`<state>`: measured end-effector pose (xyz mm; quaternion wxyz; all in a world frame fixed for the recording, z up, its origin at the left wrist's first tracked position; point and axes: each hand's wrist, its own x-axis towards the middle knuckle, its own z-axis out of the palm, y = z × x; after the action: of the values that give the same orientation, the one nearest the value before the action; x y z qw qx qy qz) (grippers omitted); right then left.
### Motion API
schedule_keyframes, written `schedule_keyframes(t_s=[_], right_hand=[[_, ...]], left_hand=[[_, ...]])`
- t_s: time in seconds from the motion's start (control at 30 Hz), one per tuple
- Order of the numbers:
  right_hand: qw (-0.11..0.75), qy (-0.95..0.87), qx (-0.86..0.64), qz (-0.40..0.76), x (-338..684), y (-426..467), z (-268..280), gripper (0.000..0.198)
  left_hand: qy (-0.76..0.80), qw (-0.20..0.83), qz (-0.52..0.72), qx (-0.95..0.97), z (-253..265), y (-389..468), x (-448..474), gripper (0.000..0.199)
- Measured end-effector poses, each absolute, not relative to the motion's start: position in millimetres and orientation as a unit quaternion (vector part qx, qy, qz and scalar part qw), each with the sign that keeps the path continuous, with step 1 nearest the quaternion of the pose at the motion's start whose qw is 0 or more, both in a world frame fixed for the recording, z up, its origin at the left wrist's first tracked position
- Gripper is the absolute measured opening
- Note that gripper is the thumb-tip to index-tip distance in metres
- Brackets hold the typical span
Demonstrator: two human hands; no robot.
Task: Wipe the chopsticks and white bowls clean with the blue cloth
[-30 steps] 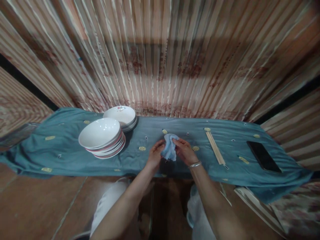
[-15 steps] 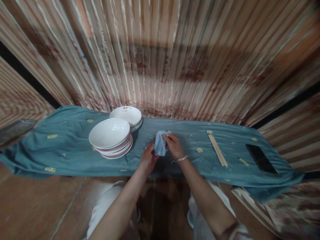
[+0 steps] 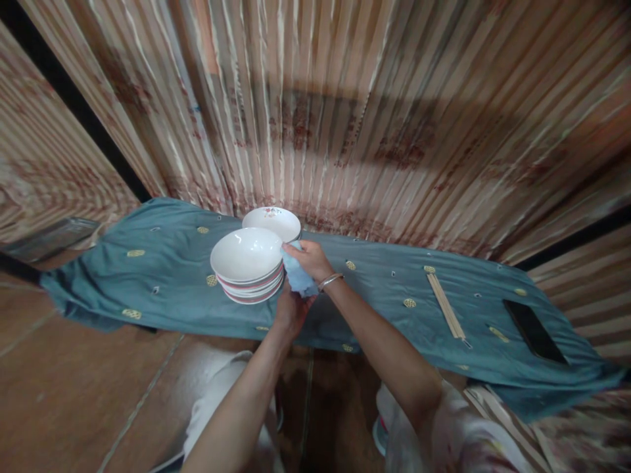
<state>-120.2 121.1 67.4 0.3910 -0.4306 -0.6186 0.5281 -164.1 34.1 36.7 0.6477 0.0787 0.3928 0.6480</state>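
Note:
My right hand (image 3: 314, 258) pinches the top of a light blue cloth (image 3: 298, 270) just at the right rim of the front bowl stack. Below it, my left hand (image 3: 292, 310) is curled at the cloth's lower end, with its fingers partly hidden. The front stack of white bowls (image 3: 246, 257) has several pieces, some with red or dark edges. Behind stands another stack of white bowls (image 3: 276, 222), with a flower print inside the top one. The cloth overlaps the front stack's edge in this view; whether it touches is unclear.
A blue-green patterned cloth (image 3: 182, 295) covers the long table. On the right lie a bundle of chopsticks (image 3: 445, 305) and a black phone (image 3: 535, 332). Pleated curtains (image 3: 325, 131) hang behind, and dark poles (image 3: 89, 118) slant at the sides.
Both hands have moved with the blue cloth from the table's middle to the right side of the front bowl stack. The view has shifted slightly left.

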Motion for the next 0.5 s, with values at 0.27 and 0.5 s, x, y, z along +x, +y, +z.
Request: schedule_keyframes(t_s=[0.27,0.5], right_hand=[[0.249,-0.774,-0.529,0.244,-140,118,99,0.025],[0.228,-0.793,-0.52,0.221,-142,120,108,0.03]], left_hand=[[0.372,0.636,0.674,0.052,42,36,-165,0.022],[0.39,0.633,0.663,0.085,41,35,-170,0.023]])
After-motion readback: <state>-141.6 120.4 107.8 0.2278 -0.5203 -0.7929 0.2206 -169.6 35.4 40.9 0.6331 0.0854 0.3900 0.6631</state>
